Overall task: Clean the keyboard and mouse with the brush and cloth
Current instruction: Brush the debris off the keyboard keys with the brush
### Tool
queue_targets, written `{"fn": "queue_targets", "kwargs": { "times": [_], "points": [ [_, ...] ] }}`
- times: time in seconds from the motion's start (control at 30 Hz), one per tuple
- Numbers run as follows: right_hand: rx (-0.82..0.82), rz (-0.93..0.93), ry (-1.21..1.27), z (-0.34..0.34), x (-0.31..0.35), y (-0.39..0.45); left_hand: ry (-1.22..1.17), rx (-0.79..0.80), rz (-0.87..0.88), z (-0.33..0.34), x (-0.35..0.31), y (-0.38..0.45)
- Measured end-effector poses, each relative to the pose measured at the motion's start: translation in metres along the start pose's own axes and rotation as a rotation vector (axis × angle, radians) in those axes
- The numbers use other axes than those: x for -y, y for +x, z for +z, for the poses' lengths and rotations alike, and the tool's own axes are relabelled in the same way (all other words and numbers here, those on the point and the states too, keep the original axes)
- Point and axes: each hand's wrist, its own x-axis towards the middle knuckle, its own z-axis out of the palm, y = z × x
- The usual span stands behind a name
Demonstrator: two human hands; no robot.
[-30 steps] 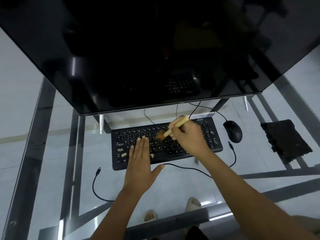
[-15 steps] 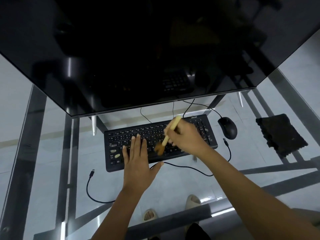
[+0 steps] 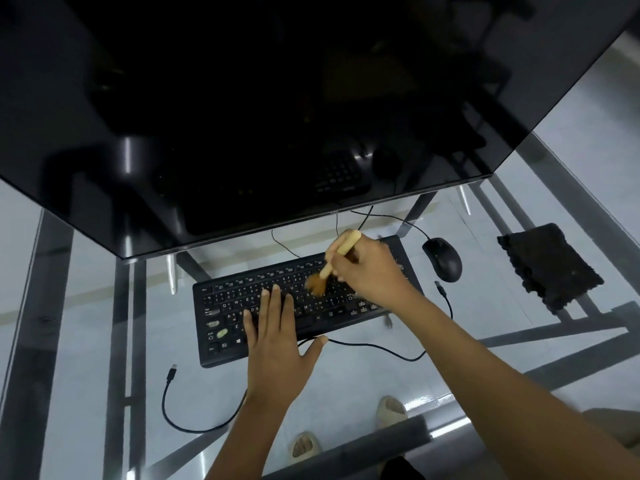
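Note:
A black keyboard (image 3: 228, 306) lies on the glass table below the monitor. My left hand (image 3: 277, 344) rests flat on its lower middle keys, fingers spread, holding nothing. My right hand (image 3: 370, 268) grips a wooden-handled brush (image 3: 341, 251); its brown bristles touch the keys right of centre. A black mouse (image 3: 443, 259) sits to the right of the keyboard, apart from it. Further right lies a dark folded cloth (image 3: 550, 268), untouched.
A large black monitor (image 3: 277, 98) hangs over the back of the glass table (image 3: 86, 341). Loose black cables with USB plugs (image 3: 172, 372) curl in front of and beside the keyboard. Metal frame bars and my sandalled feet show through the glass.
The brush bristles swept from the keyboard's lower edge back up onto the upper middle keys. My left hand stays flat on the keyboard. The view shifted slightly.

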Motion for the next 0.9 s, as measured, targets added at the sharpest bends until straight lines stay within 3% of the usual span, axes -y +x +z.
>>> {"fn": "queue_targets", "kwargs": {
  "times": [0.07, 0.13, 0.2, 0.3, 0.43, 0.53, 0.63, 0.73, 0.87, 0.9],
  "points": [
    [0.155, 0.011, -0.069, 0.001, -0.001, -0.001, 0.005, 0.014, 0.008, 0.001, -0.001, 0.000],
    [-0.032, -0.037, -0.157, 0.000, -0.004, 0.004, 0.021, 0.018, 0.023, 0.001, -0.004, 0.003],
    [-0.172, -0.005, -0.088, -0.005, -0.008, 0.009, 0.031, 0.017, 0.038, 0.000, -0.009, 0.006],
    [-0.059, 0.072, -0.041, -0.013, -0.006, 0.014, 0.023, 0.021, 0.074, 0.002, -0.018, 0.012],
    [-0.232, 0.083, -0.052, -0.032, -0.013, 0.018, 0.062, 0.074, 0.108, 0.009, -0.030, 0.015],
    [-0.059, 0.149, -0.053, -0.038, -0.021, 0.012, 0.091, 0.120, 0.110, 0.014, -0.041, 0.018],
    [-0.258, 0.157, -0.123, -0.046, -0.036, 0.009, 0.088, 0.110, 0.095, 0.015, -0.053, 0.027],
    [-0.148, 0.149, -0.058, -0.049, -0.036, 0.008, 0.064, 0.081, 0.094, 0.014, -0.059, 0.042],
    [-0.292, 0.115, -0.041, -0.060, -0.030, 0.008, 0.052, 0.121, 0.075, 0.011, -0.063, 0.051],
    [-0.253, 0.143, -0.020, -0.063, -0.031, 0.009, 0.052, 0.123, 0.072, 0.011, -0.063, 0.051]
  ]
}}
